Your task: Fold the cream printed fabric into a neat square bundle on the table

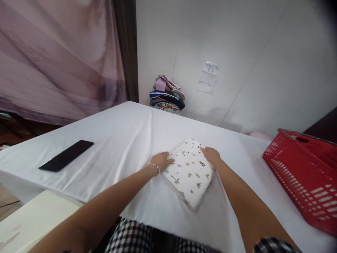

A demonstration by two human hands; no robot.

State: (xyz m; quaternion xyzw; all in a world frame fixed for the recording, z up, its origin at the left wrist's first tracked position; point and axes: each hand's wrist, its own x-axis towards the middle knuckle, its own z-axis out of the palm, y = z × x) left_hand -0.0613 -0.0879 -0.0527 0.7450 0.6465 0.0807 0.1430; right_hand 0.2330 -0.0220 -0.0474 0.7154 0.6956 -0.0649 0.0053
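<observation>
Resting flat, fingers spread, my left hand (162,160) and right hand (211,155) press either side of the folded printed cloth (189,172), gripping nothing. Beyond the cloth, a wall note (205,84) reads "45-50"; the note above it (210,67) is illegible.

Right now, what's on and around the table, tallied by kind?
Folded printed cloth between left hand and right hand: 1
Black phone: 1
Red basket: 1
Stack of folded clothes: 1
Paper notes on wall: 2
Total: 6
</observation>
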